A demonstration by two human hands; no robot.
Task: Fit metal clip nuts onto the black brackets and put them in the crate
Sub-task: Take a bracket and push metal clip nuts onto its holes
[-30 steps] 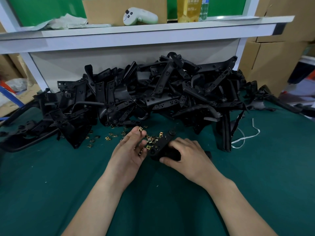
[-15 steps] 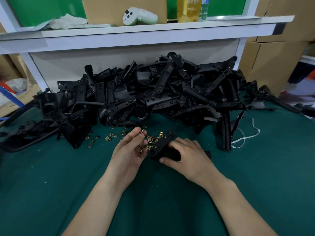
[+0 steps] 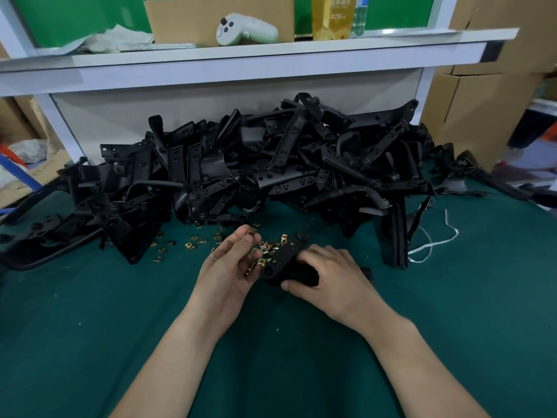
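I see bracket [image 3: 281,260] on mat [image 3: 90,327] before pile [image 3: 271,170], long axis near-left to far-right, knobbed end away. Right hand [image 3: 331,273] curled over it. Left hand [image 3: 226,267] pinches clip nut [image 3: 251,231], thumb against forefinger; fingers curled tighter than second ago, bracket unmoved

Green-covered table [image 3: 90,342] under heaped black brackets [image 3: 271,164], scattered clip nuts [image 3: 193,245], white string [image 3: 434,244].

I count two hands: one left hand [image 3: 224,267] and one right hand [image 3: 328,273]. One bracket [image 3: 283,260] sits apart, gripped by the right hand; the far heap of brackets [image 3: 271,170] is too tangled to number. One clip nut [image 3: 251,231] is pinched in the left fingertips, and over a dozen loose clip nuts [image 3: 190,245] dot the worktop [image 3: 90,327]. The shelf [image 3: 241,55] carries one white controller [image 3: 245,29] and one yellow carton [image 3: 331,16]. One white cord [image 3: 434,244] lies on the right.
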